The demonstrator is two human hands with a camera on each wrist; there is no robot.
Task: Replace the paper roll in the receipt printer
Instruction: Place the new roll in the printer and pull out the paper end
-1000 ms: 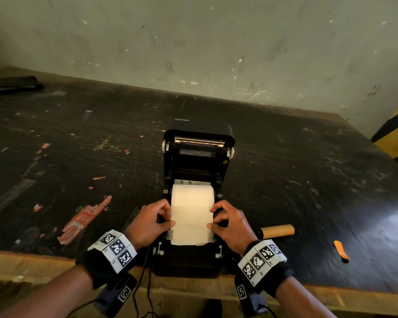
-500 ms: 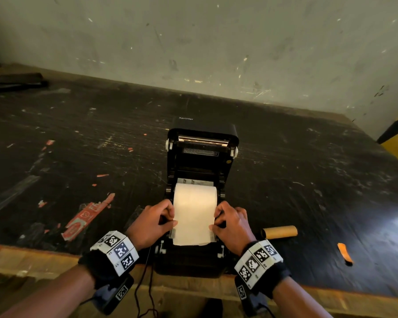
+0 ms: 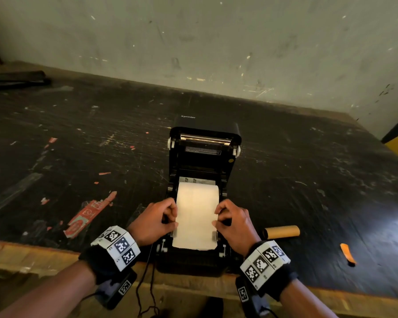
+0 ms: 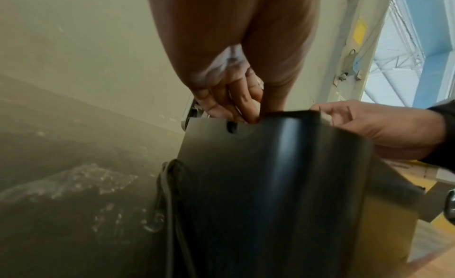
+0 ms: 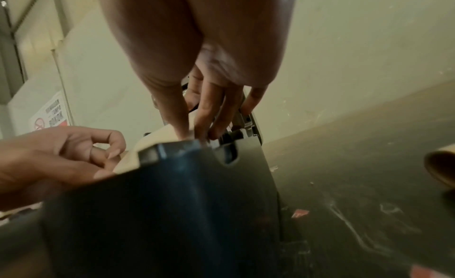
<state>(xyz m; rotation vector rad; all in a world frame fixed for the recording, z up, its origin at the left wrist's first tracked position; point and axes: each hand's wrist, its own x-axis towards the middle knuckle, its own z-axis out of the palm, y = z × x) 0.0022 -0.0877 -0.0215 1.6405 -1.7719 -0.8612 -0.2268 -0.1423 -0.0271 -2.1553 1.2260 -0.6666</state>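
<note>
— Presently, where is the paper roll (image 3: 197, 191)?

— Lower centre of frame, seated in the open receipt printer (image 3: 205, 157) on the tabletop (image 3: 78, 145), its paper strip (image 3: 194, 223) drawn toward the near edge.

— Hands?

— Left hand (image 3: 153, 220) pinches the strip's left edge; right hand (image 3: 233, 222) pinches its right edge. A cardboard core (image 3: 282, 231) lies right of the printer.

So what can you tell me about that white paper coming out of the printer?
The white paper is a wide, plain strip pulled off a roll that sits inside the open black printer. It lies flat over the printer's front, reaching toward the table edge, its near end slightly uneven. The left hand pinches its left edge and the right hand pinches its right edge. No print shows on it.
</note>
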